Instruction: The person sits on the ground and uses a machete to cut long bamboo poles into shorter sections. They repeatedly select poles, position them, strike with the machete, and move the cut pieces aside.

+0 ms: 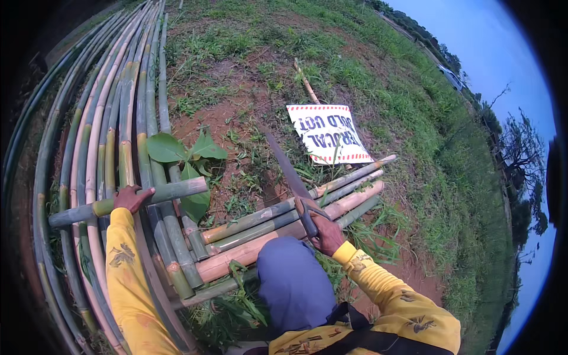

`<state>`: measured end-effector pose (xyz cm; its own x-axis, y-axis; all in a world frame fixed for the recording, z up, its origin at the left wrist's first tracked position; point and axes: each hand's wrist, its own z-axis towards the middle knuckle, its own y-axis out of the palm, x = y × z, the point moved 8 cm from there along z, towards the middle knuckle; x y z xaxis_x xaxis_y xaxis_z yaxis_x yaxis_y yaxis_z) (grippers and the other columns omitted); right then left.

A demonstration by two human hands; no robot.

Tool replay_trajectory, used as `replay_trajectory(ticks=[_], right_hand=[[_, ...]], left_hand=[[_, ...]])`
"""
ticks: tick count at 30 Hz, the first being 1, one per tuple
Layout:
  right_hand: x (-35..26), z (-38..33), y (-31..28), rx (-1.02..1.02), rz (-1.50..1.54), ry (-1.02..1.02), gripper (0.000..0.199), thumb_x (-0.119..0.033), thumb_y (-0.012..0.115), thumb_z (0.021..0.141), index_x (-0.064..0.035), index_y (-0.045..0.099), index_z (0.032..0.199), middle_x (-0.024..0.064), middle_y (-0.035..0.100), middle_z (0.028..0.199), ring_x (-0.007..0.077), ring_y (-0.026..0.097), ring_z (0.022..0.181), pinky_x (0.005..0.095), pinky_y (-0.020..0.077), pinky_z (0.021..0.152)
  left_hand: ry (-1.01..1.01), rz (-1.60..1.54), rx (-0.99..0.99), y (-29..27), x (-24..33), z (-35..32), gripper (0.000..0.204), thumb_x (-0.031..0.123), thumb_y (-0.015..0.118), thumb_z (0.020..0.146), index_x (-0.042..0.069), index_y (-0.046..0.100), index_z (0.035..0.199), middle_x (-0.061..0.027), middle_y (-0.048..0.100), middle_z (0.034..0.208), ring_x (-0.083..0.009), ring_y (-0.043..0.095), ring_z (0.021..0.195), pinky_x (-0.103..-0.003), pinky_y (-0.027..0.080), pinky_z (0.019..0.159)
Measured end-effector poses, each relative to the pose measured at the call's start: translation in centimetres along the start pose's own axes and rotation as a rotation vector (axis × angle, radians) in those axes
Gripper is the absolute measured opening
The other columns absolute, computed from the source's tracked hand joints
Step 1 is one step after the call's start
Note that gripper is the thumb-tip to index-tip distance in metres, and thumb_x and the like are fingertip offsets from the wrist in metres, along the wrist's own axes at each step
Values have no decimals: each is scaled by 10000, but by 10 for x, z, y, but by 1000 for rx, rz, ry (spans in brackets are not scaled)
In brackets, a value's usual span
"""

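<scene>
My left hand (pixel 130 198) is wrapped over a short green bamboo piece (pixel 177 190), its thumb lying along the top. This piece rests crosswise on a bed of long bamboo poles (pixel 125 139). In my right hand (pixel 327 234) is a handsaw, gripped by its dark handle (pixel 308 214). The saw's long dark blade (pixel 286 167) points away from me, up and to the left. Under the saw and beside my knee lie several cut bamboo lengths (pixel 245 251), side by side. My right fingers are partly hidden behind the handle.
A white sign with a red-patterned border (pixel 331 133) lies on the grass beyond the cut lengths, a thin stick (pixel 306 84) by it. A broad-leaved green plant (pixel 192 157) grows beside the long poles. My bent knee (pixel 294 284) is against the cut lengths. Trees stand far right.
</scene>
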<state>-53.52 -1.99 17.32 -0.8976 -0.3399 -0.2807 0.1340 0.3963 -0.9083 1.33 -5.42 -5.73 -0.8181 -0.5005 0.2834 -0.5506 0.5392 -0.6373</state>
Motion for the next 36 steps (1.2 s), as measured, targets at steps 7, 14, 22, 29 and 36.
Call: replay_trajectory(ticks=[7,14,22,29,36], right_hand=[[43,199,102,346,68,-171,272,-101,575,855,-45,536,1118,165,633,992,360,647,963,477,499,820],[33,230,186,120,62,-193,400,-127,692,761,-38,587,1136,176,647,1034,359,656,998,456,516,885],[-24,222,-106,761,422,-350,646,-372,725,826,-25,555,1343,190,631,1202,393,608,1119,507,474,963],[-74,237,-36,90,-132,-412,889,-561,822,666,-44,542,1333,236,657,1119,370,646,1104,533,488,941],[-11,224,-16,7,-69,-310,549,-320,748,813,-32,500,1209,244,668,990,432,688,834,517,546,718]], left_hand=[[646,384,476,-155,43,-7,872,374,934,477,94,607,1236,-136,589,1185,-391,514,1149,-464,399,1044],[600,454,632,-161,33,-30,650,152,808,553,57,593,1159,-154,575,1087,-398,522,1074,-472,397,1001],[813,533,664,-97,196,-45,721,247,849,566,75,586,1215,-144,590,1074,-363,549,1036,-466,406,957],[999,423,662,-48,326,-76,672,306,878,589,123,609,1177,-103,612,993,-315,600,979,-447,419,908],[1129,377,691,-79,361,-126,860,392,862,675,206,506,1436,-119,576,1255,-310,543,1180,-462,389,1039]])
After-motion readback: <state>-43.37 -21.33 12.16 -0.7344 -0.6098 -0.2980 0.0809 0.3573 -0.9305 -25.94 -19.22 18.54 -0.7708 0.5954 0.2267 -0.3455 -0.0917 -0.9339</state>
